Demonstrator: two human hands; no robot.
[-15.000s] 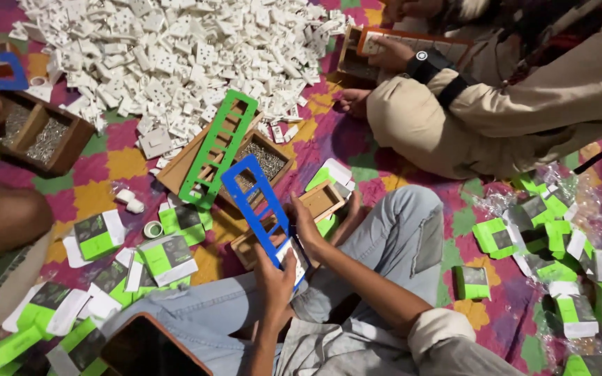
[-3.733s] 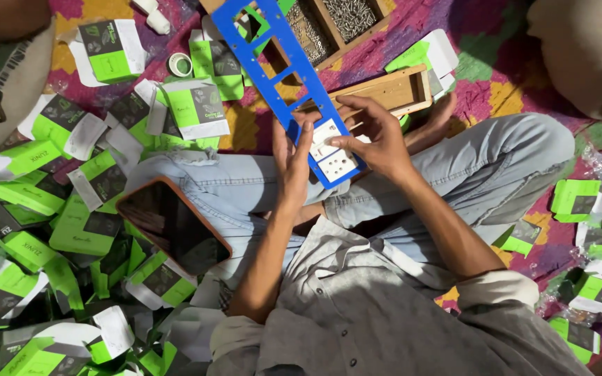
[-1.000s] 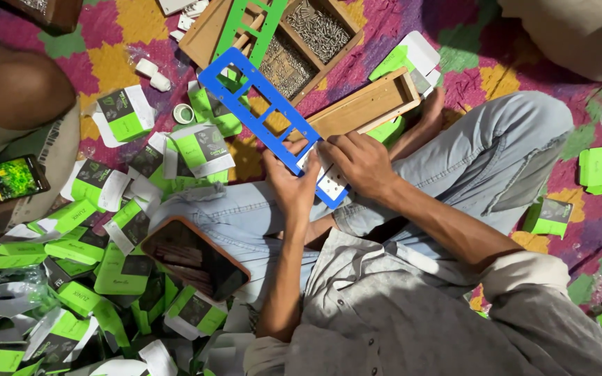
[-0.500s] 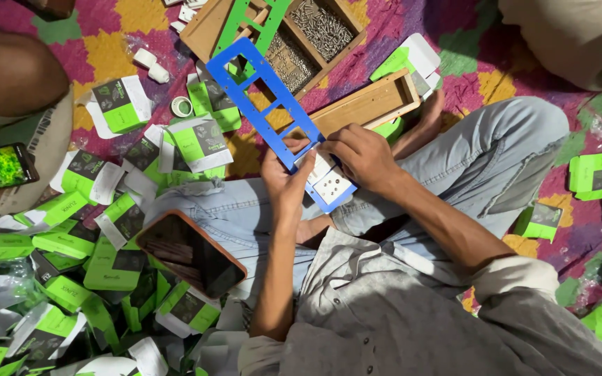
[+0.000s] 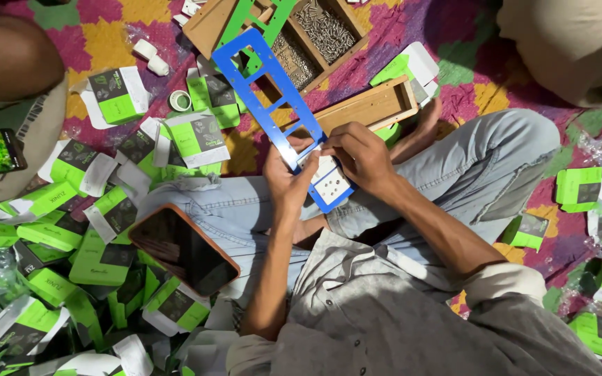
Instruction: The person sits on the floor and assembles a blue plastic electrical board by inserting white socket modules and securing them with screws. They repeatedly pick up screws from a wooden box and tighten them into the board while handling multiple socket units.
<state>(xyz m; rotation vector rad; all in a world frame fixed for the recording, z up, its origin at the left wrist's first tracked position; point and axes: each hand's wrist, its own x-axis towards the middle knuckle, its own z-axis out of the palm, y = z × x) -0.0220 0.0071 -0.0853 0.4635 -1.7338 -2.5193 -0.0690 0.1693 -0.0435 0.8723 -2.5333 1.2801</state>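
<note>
Your left hand (image 5: 288, 182) is pinched on the long edge of the blue frame (image 5: 273, 104), fingers narrow, thumb on top. Your right hand (image 5: 362, 154) has its fingertips closed on the white socket module (image 5: 330, 182) sitting in the frame's near-end opening, pressing at the module's top edge. Frame rests across your lap, far end sticking out over the mat toward the wooden screw tray (image 5: 315, 31).

Risks, as I judge them:
- Frame is long & thin, held only at the near end. Push hard w/ the right hand and it may flex or twist, so the module seats crooked or pops back out.
- Can't tell if all the module's edges are flush; your fingers hide its upper side. Uneven pressure could leave one corner proud.
- Far end hangs just over the green frame (image 5: 245, 21) and the screw tray. Swing it and you could knock the tray & scatter screws across the mat.
- Phone (image 5: 182, 249) lies on your left thigh, near the thigh's outer edge and tilted. Shift that leg and it could slide into the green-and-white packets (image 5: 50, 237).
- Empty wooden box (image 5: 367, 108) sits right by your knee, under the frame's mid part; a dropped module could land in it or vanish among packets.
</note>
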